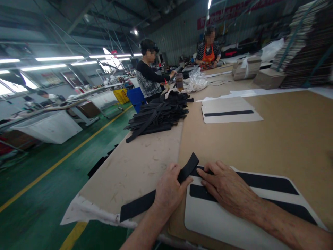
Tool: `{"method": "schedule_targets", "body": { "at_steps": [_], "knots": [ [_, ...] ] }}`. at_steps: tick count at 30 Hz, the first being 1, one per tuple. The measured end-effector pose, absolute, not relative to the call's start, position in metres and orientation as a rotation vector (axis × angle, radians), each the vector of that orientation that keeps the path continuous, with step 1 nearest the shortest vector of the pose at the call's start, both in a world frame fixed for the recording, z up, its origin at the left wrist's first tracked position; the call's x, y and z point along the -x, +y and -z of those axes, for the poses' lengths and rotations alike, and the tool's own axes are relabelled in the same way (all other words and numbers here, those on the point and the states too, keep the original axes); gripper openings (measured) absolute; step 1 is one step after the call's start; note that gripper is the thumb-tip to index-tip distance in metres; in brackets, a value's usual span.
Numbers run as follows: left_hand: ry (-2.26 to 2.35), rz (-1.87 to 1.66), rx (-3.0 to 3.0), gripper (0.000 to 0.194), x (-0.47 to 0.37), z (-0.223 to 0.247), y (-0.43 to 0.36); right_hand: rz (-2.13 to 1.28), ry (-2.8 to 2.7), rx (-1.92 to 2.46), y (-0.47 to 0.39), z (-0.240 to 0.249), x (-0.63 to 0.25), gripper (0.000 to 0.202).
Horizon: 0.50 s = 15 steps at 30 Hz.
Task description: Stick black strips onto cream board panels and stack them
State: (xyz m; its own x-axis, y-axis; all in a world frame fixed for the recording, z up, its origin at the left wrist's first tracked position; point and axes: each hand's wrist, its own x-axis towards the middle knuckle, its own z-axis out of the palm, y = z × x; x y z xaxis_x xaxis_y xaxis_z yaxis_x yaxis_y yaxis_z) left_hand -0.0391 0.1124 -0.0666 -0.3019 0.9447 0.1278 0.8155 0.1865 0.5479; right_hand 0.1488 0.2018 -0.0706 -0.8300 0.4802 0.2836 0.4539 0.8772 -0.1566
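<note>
Head view, clock directions read on the picture from its centre.

Left hand: your left hand [168,190] sits at 6 o'clock, grip pinched on a black strip [158,189], thumb over it and fingers curled under.
Black strip: runs diagonally under that hand. Upper end lifts off the surface near 6 o'clock; lower end lies toward 7 o'clock, over the surface's edge.
Right hand: your right hand [229,187] is at 5 o'clock, fingers spread flat, pressing down on the white panel [221,222]. Index fingertip touches the strip's upper part. It pinches nothing.
White panel: flat at 5 o'clock, rounded corners, two black bands [262,182] already stuck along it, side by side. Your right forearm crosses it.
Surface: brown board surface [273,139] carries the panel, with a paler sheet [135,166] on its left part, torn at the near edge.
Strip pile: loose heap of black strips [158,116] at 12 o'clock, well apart from your hands.
Second panel: white panel with one black band [230,110] at 1 o'clock, beyond the pile.
Stacks: tall stacks of flat board [304,45] at 2 o'clock.
People: two persons farther along the same surface, one in dark patterned top [148,74] at 12 o'clock, one in orange apron [208,52] at 1 o'clock. Their hands are busy at their own spots.
Floor: green floor with yellow line [65,156] at 9 o'clock.
</note>
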Motion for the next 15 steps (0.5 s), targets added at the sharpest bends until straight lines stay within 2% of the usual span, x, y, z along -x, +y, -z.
{"method": "schedule_targets", "body": {
  "at_steps": [5,11,15],
  "knots": [
    [2.214,-0.788,-1.714,0.016,0.039,0.066,0.111,-0.159,-2.738,0.712,0.201,0.07,-0.15,0.033],
    [2.227,-0.799,-1.719,0.016,0.04,0.068,0.111,-0.315,-2.738,0.828,0.201,0.068,-0.144,0.041],
    [2.229,-0.792,-1.747,0.016,0.04,0.069,0.111,-0.365,-2.738,0.853,0.202,0.066,-0.139,0.037]
  ]
}}
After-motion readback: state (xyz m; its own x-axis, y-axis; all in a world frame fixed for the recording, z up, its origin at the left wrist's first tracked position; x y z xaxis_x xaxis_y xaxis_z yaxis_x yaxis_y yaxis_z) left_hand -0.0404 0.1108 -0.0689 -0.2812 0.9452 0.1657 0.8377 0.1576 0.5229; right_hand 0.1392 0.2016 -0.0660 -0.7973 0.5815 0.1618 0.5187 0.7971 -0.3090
